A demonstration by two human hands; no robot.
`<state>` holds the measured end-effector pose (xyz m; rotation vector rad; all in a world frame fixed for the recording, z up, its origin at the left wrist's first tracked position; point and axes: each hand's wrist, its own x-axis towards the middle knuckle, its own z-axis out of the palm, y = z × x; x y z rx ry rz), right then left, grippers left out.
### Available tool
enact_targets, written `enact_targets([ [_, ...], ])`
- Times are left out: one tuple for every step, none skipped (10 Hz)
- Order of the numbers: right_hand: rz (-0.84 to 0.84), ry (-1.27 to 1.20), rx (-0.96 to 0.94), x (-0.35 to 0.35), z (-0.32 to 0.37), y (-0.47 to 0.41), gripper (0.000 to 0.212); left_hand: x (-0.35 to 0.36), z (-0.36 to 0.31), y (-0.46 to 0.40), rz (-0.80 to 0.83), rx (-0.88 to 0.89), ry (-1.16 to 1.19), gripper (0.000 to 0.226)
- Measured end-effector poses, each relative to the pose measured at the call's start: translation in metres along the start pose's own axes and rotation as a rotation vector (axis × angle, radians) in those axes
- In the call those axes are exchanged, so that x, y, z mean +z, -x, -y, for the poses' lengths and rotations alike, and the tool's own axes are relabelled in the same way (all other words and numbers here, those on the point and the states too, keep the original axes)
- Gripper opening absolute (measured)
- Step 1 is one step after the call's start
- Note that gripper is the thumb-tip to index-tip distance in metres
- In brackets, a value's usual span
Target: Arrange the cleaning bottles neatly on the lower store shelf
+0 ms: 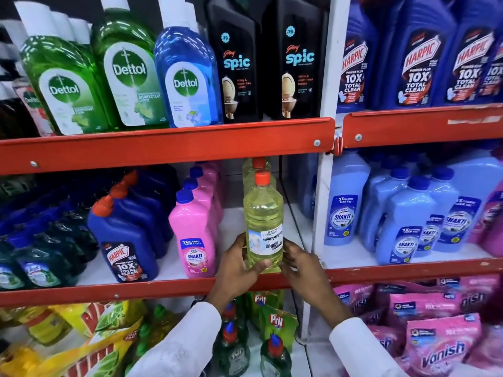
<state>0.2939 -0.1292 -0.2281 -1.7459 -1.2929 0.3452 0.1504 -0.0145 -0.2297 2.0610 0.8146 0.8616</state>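
A clear bottle of yellow liquid [263,216] with an orange cap and a white label stands upright at the front edge of the middle shelf [168,291]. My left hand [239,265] wraps its lower left side, thumb across the base. My right hand [298,263] touches its lower right side with fingers spread. Behind it stands a second yellow bottle [255,165], mostly hidden. To the left runs a row of pink Shakti bottles [194,235], then blue Harpic bottles [122,240].
A white upright post [322,186] borders the bay on the right, with pale blue Shakti bottles [400,227] beyond. Bare white shelf lies right of the yellow bottle. Dettol and Spic bottles fill the shelf above; Pril bottles [275,349] and Vanish packs [441,346] lie below.
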Motion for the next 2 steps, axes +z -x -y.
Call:
enact_targets([
  [0.026,-0.052,-0.008,0.000,0.001,-0.001,0.063,-0.003,-0.003,-0.001,0.009,0.005,0.003,0.071],
  [-0.099,-0.146,0.032,-0.004,0.004,0.009,0.061,-0.006,-0.008,0.005,-0.011,0.011,0.001,0.070],
])
